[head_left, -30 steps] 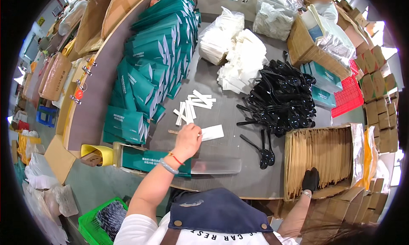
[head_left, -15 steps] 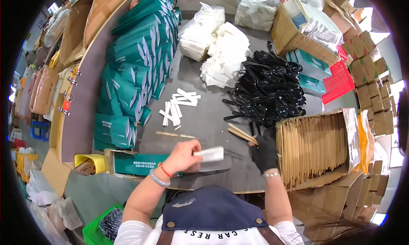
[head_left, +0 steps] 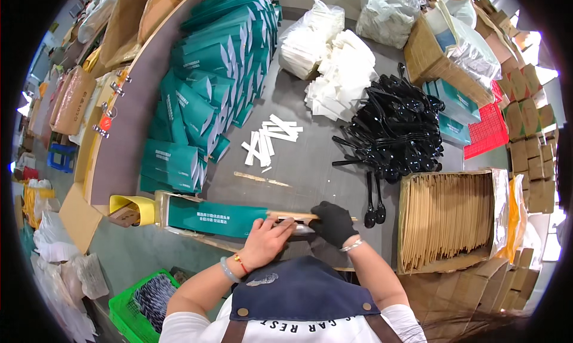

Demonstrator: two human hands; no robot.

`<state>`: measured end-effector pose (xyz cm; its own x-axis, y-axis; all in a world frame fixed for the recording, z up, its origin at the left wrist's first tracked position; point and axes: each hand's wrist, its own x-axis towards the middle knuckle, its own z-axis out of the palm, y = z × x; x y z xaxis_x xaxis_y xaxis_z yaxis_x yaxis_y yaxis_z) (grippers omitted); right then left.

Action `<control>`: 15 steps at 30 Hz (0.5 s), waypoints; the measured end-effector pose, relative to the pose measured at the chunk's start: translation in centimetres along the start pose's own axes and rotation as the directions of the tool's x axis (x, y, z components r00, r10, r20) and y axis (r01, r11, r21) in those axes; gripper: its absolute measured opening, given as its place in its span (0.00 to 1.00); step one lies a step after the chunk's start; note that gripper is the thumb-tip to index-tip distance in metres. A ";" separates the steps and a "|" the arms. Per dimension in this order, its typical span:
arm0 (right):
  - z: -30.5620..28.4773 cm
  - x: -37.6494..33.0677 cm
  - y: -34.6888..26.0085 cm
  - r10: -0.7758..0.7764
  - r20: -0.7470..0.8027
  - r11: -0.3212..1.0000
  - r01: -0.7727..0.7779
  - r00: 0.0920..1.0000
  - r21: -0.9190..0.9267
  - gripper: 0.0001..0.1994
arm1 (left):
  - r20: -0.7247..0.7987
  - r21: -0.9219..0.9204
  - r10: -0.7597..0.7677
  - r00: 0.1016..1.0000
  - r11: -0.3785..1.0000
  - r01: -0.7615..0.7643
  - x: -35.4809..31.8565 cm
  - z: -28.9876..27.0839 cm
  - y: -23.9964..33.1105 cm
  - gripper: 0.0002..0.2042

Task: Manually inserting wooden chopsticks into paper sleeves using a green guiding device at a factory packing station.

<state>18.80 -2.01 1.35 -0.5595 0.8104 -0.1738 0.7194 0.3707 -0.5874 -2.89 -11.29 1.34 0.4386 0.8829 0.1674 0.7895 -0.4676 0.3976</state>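
My bare left hand (head_left: pixel 267 240) is closed with its fingertips at the right end of a green printed paper sleeve (head_left: pixel 206 216), against a pair of wooden chopsticks (head_left: pixel 286 216). My right hand (head_left: pixel 333 225), in a black glove, grips the chopsticks' right part, and they lie level along the sleeve's open end. Something white shows under my fingers, mostly hidden. The sleeve lies in a long narrow holder (head_left: pixel 162 210) at the table's front edge. Right of my gloved hand, two black spoons (head_left: pixel 375 205) lie side by side on the table (head_left: pixel 322 158).
Green sleeves (head_left: pixel 203 98) are heaped at the left. Farther back lie white napkin packets (head_left: pixel 343 74) and a pile of black spoons (head_left: pixel 403 125). A box of wooden chopsticks (head_left: pixel 444 220) stands at the right. Small white strips (head_left: pixel 261 147) lie mid-table. A yellow container (head_left: pixel 134 207) adjoins the holder.
My right hand has brought the chopsticks leftward to the sleeve's end. My left hand's white napkin is now mostly out of sight under both hands. The two spoons have come into clear view.
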 end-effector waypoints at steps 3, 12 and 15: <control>-1.6 -1.2 -0.4 0.095 -0.042 0.994 -0.097 0.995 -0.046 0.16 | 0.067 0.130 -0.084 0.994 0.989 0.075 -0.6 -0.9 -0.8 0.27; 1.4 -3.0 1.4 -0.183 0.017 0.944 0.181 0.983 -0.277 0.23 | 0.034 -0.010 -0.220 0.975 0.975 0.221 -1.1 -3.1 -3.7 0.36; 3.5 -1.8 -0.6 -0.234 -0.006 0.965 0.232 0.972 -0.125 0.24 | 0.052 -0.109 -0.178 0.983 0.977 0.183 -0.7 -1.9 -3.5 0.39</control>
<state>17.94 -5.29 -0.74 -0.7100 0.7037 -0.0268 0.6161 0.6023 -0.5077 -6.81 -10.13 1.57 0.3125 0.9488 0.0464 0.8051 -0.2905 0.5171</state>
